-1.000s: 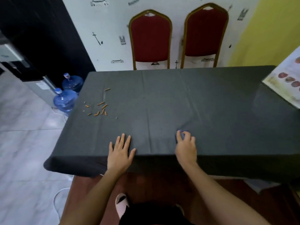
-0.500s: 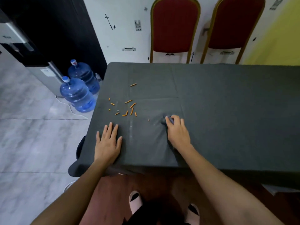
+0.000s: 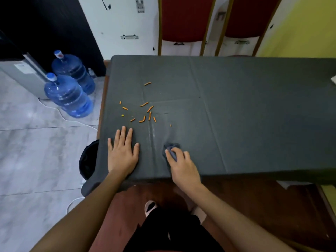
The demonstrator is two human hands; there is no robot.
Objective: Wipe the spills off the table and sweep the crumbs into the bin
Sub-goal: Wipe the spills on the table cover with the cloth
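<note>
The tabletop, under a dark grey cover, spreads away from both grips and far out to their right. Two red chairs stand past its far edge, well beyond the grips. Two blue water bottles sit on the floor off to the left. A dark bin stands on the floor just left of the left grip, partly tucked under the tabletop's edge.

The left grip is released, palm flat and fingers straight, pressing the cover near the front edge. The right grip is clenched round a small grey-blue cloth, bunched under its fingertips and pressed to the cover. A faint pale streak, probably the spill, runs along a crease between the two grips. The orange crumbs lie scattered just ahead of the left grip, with one stray bit ahead of the right.

The step in hand looks like wiping. The cover puckers round the cloth, so it will likely ruck under a hard push. The flat left palm should bear down to pin it, and the cloth should follow the crease in short, even strokes. The crumbs are best herded left toward the edge above the bin, farthest piece first, so none scatter onto the floor.
</note>
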